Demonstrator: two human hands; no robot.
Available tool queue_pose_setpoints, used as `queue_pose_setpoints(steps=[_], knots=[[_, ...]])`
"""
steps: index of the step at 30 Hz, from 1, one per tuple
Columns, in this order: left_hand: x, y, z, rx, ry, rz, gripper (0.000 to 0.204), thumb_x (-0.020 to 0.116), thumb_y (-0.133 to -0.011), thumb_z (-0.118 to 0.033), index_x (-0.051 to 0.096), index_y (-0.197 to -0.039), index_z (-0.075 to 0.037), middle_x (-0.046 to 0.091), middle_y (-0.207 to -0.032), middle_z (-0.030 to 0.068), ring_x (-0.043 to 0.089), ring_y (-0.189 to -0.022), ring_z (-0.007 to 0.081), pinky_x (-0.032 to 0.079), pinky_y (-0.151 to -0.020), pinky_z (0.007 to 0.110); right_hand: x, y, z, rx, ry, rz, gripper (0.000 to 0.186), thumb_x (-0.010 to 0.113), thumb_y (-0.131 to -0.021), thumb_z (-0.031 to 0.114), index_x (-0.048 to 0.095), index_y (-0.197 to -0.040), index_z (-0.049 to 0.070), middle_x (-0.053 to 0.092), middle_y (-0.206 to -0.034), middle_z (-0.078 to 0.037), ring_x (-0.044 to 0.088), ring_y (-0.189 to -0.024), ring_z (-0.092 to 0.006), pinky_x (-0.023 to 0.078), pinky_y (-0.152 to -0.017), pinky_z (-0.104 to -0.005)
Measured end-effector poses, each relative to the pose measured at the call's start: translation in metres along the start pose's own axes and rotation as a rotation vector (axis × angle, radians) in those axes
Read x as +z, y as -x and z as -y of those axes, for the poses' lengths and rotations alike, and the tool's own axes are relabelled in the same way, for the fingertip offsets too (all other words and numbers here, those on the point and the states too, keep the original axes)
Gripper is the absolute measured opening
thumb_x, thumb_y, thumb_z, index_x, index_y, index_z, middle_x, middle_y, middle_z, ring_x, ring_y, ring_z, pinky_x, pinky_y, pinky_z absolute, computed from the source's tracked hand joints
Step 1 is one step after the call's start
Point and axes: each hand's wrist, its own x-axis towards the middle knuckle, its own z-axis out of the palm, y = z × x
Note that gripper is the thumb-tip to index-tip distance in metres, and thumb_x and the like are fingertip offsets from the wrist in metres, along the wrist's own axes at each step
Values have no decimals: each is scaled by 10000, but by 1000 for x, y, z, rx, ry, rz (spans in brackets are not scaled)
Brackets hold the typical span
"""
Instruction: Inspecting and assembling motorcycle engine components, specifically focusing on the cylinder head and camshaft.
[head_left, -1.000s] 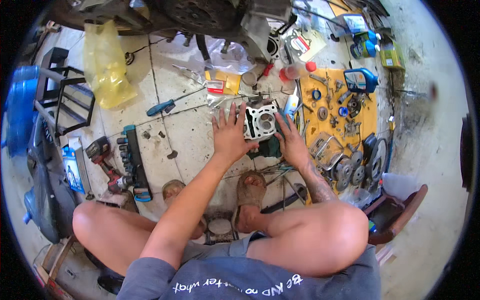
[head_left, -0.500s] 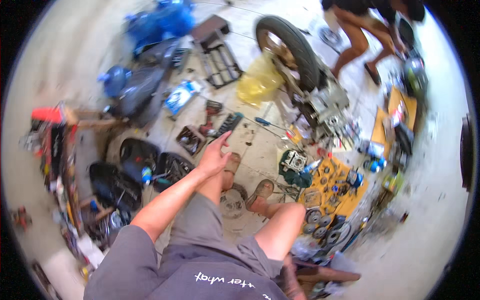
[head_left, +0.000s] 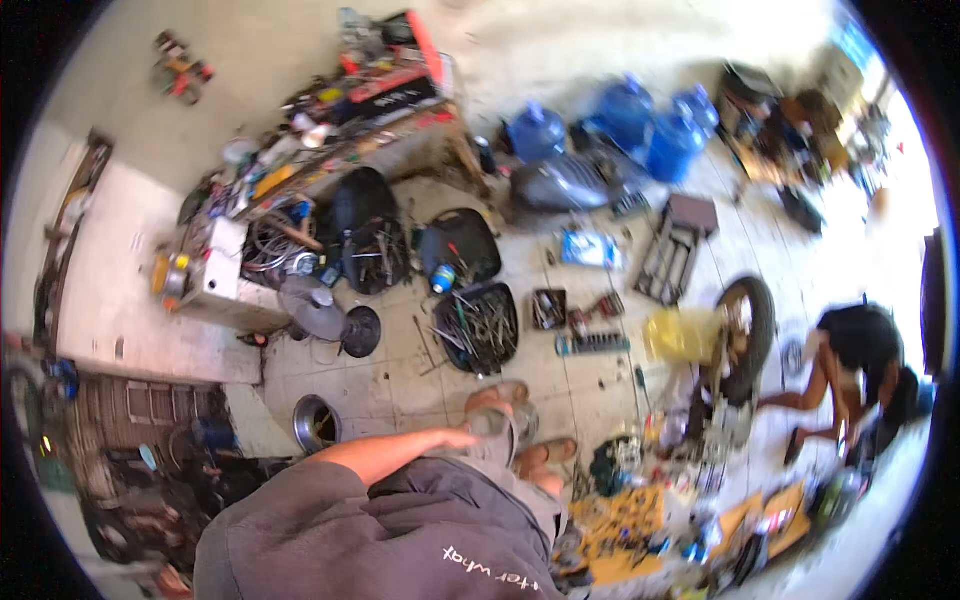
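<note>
By the grey shorts [head_left: 522, 492], left hand [head_left: 457, 438] is hovering — fingers' spread and hold unclear; right hand out of view. On the floor [head_left: 400, 390] beyond, black tray [head_left: 513, 325] is corralling loose tools [head_left: 478, 325] — presumably for reach.

Four big blue water jugs [head_left: 676, 148] stand in a bunch by the wall, and a shiny grey panel [head_left: 568, 183] lies in front of them. A blue and white box [head_left: 590, 248] sits near a dark metal stand [head_left: 668, 262] on the pale tiled floor [head_left: 590, 390]. A yellow plastic bag [head_left: 680, 335] is right beside a wheel with a black tyre [head_left: 762, 325] — and past that, another person [head_left: 860, 340] in a dark top bends low. A wooden bench [head_left: 467, 155] has lots of messy stuff on it — a round grey fan [head_left: 312, 308] is on the floor nearby
</note>
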Motion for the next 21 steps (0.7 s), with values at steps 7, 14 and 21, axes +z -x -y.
queue_pose_setpoints(steps=[7, 14, 21], knots=[[-60, 120, -74, -194, -495, 242, 1322, 475, -821, -909, 60, -1639, 44, 175, -1688, 293, 194, -1570, 425, 139, -1289, 466, 98, -67, 63, -56, 106, 89, 268, 563, -1053, 315, 639, -1224, 124, 535, -977, -2, 517, -827, -141, 420, -694, -310], [-141, 83, 101, -172, -156, 163, 1202, 469, -844, -890, 223, -1642, -25, 259, -1690, 219, 256, -1565, 364, 231, -1269, 448, 281, -78, 57, -2, 156, 57, 245, 520, -1077, 331, 629, -1206, 153, 490, -892, 32, 480, -739, -117, 388, -613, -286], [-294, 131, 276, 100, 274, -180, 519, 617, -975, -579, 757, -1258, -167, 776, -1147, 76, 712, -1049, 234, 535, -941, 382, 399, -40, 18, 39, 102, -161, 233, 477, -1100, 347, 620, -1187, 183, 444, -807, 67, 443, -651, -92, 355, -531, -262]])
